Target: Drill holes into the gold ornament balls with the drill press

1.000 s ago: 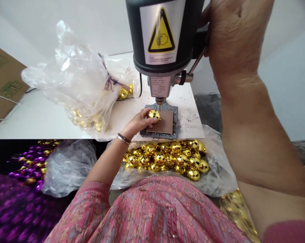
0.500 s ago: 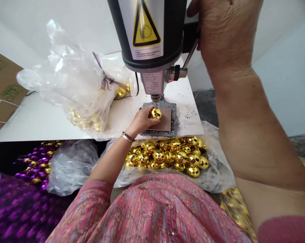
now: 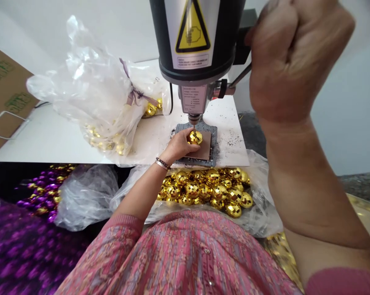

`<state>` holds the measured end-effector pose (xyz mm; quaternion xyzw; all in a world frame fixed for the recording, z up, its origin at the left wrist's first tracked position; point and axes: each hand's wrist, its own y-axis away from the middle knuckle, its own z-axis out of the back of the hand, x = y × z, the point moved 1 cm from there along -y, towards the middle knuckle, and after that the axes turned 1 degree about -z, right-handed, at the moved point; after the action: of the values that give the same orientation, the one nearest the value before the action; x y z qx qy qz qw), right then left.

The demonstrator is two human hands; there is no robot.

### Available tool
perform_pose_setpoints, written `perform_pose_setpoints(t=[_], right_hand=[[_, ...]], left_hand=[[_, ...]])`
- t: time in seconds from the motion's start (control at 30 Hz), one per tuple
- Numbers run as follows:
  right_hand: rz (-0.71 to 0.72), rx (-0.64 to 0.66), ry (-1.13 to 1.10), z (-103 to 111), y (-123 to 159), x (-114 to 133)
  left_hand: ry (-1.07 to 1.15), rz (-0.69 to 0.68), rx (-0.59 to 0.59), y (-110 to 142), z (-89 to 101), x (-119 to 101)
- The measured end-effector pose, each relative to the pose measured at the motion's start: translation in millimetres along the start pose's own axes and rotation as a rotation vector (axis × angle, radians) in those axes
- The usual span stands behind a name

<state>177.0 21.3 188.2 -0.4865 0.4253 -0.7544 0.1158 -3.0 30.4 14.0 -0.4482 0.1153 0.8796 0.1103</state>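
Observation:
My left hand [image 3: 181, 144] grips a shiny gold faceted ball [image 3: 195, 137] between thumb and fingers. The ball rests on a brown square board [image 3: 202, 152] on the grey base [image 3: 214, 135] of a drill press [image 3: 197, 41]. Directly over the ball is the drill's chuck [image 3: 194, 119], with a thin bit reaching down to the ball's top. High on the right, my right hand [image 3: 295, 61] is closed around the press's feed lever [image 3: 242, 74]; the lever's end is hidden inside the fist.
Many gold balls [image 3: 203, 190] lie in clear plastic below the table edge. A tied plastic bag [image 3: 89, 94] with gold balls stands on the white table [image 3: 56, 147]. Purple and gold balls [image 3: 45, 192] fill the lower left. A cardboard box [image 3: 10, 94] is at far left. Dark shavings surround the base.
My right hand, on the lever, has rolled into a more visible fist. The view has shifted slightly, with the press appearing further right. My left hand still holds the ball under the bit.

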Motion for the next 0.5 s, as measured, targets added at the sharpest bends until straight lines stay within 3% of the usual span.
perform_pose_setpoints(t=[0.13,0.23,0.33,0.5], right_hand=[[0.379,0.023,0.441,12,38,-8],[0.583,-0.017,0.555,15,59,-17],[0.655,-0.061,0.501,14,71,-23],[0.614,-0.082,0.496,10,83,-26]], left_hand=[[0.057,-0.02,-0.02,1,-1.3,0],[0.079,-0.046,-0.034,2,-1.9,0],[0.082,-0.052,-0.04,3,-2.3,0],[0.098,-0.048,-0.052,2,-3.5,2]])
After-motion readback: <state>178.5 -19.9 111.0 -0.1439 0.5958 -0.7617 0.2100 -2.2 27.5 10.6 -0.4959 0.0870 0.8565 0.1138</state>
